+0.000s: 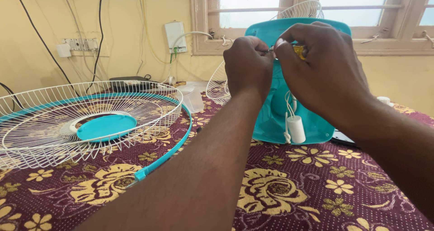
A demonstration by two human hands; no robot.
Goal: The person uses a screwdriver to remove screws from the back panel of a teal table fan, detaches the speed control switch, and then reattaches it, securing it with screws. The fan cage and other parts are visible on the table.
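Note:
A teal fan motor housing (275, 122) stands upright on the cloth, its open back facing me. White wires and a white cylindrical capacitor (296, 129) hang inside it. My left hand (246, 66) and my right hand (318, 70) are both raised against the top of the housing, fingertips pinched together on a small metal part between them. A yellow piece (299, 51) shows under my right fingers. What exactly is pinched is too small to tell.
A white wire fan guard (86, 118) with a teal centre disc and teal rim ring lies at the left. A second guard stands behind the housing (304, 9). A maroon floral cloth (280, 190) covers the surface. Wall sockets, cables and a window lie beyond.

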